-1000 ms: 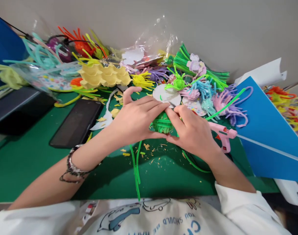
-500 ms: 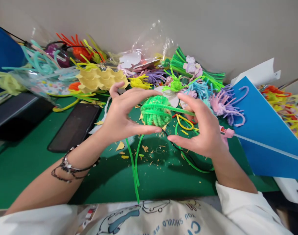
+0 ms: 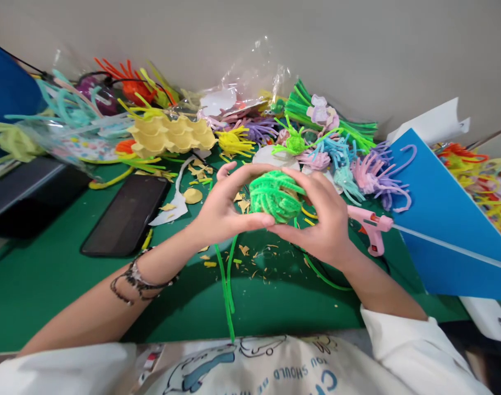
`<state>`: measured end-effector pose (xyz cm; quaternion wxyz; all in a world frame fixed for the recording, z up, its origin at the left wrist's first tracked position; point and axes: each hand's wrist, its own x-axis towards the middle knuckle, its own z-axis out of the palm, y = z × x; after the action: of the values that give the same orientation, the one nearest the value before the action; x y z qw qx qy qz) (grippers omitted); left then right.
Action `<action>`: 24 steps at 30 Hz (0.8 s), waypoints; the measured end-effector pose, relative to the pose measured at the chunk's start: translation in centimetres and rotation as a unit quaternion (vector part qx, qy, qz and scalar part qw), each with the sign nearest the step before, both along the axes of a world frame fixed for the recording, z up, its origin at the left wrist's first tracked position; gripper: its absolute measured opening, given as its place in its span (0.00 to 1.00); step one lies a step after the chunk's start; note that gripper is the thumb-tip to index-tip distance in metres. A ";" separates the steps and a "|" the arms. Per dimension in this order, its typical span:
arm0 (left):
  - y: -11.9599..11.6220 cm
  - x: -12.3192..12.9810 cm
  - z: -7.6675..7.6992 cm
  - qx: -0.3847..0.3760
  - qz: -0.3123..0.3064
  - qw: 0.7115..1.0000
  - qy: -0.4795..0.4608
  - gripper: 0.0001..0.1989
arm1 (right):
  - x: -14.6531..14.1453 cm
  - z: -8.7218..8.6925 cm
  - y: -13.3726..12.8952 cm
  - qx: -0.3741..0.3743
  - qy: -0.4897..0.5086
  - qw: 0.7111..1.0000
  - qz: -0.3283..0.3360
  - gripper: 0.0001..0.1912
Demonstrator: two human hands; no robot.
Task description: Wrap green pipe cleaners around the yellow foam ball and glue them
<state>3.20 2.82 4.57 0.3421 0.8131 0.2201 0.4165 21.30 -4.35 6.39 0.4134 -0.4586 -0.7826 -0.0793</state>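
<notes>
A ball wrapped in bright green pipe cleaner (image 3: 275, 198) is held up above the green table, in the middle of the view. My left hand (image 3: 228, 206) grips its left side, with the thumb below and the fingers over the top. On the right side my right hand (image 3: 322, 216) grips the same ball between thumb and fingers. A beige patch shows at the ball's upper right between the green strands. Loose green pipe cleaners (image 3: 225, 285) lie on the table below my left hand.
A pink glue gun (image 3: 373, 226) lies right of my right hand, by a blue board (image 3: 451, 230). At left are a black phone (image 3: 124, 216) and a dark device (image 3: 34, 192). A yellow egg tray (image 3: 172, 134) and pipe-cleaner bundles line the wall. Scraps litter the table (image 3: 172, 307).
My right hand has moved left onto the ball and my left hand slightly right. The ball has turned and shifted a little right; the strand stretched to my right hand now lies against it.
</notes>
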 end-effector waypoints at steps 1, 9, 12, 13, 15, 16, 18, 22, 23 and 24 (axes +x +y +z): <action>0.2 -0.1 0.1 0.010 -0.007 1.000 0.013 0.38 | 0.1 0.0 0.0 0.001 -0.006 1.000 -0.001 0.28; 0.2 -0.1 0.3 0.032 -0.081 0.995 0.040 0.47 | 0.3 -0.4 0.4 -0.018 -0.054 0.996 0.073 0.30; 0.0 -0.5 1.1 0.071 -0.102 0.985 0.116 0.47 | 0.4 -0.3 0.4 -0.001 -0.077 0.994 0.075 0.29; 0.1 -0.7 1.3 0.090 -0.105 0.980 0.145 0.45 | 0.4 -0.3 0.3 0.009 -0.095 0.993 0.075 0.28; 0.1 -0.9 1.6 0.126 -0.115 0.969 0.179 0.42 | 0.5 -0.2 0.2 0.030 -0.137 0.987 0.077 0.26; 0.2 -0.9 1.7 0.140 -0.122 0.966 0.182 0.42 | 0.5 -0.1 0.1 0.038 -0.156 0.984 0.079 0.25; 0.3 -0.8 1.6 0.154 -0.139 0.963 0.173 0.42 | 0.6 0.1 -0.1 0.046 -0.181 0.979 0.082 0.24; 0.4 -0.5 1.3 0.142 -0.154 0.968 0.139 0.45 | 0.7 0.7 -0.5 0.043 -0.184 0.978 0.093 0.24; 0.3 -0.5 1.3 0.141 -0.151 0.969 0.133 0.45 | 0.7 0.8 -0.6 0.041 -0.179 0.978 0.095 0.24; 0.3 -0.5 1.3 0.143 -0.146 0.970 0.129 0.46 | 0.7 1.0 -0.7 0.038 -0.173 0.979 0.096 0.24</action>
<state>2.72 3.15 5.86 0.2481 0.9237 0.0791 0.2811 22.02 -5.06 7.36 0.2942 -0.3447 -0.8791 -0.1475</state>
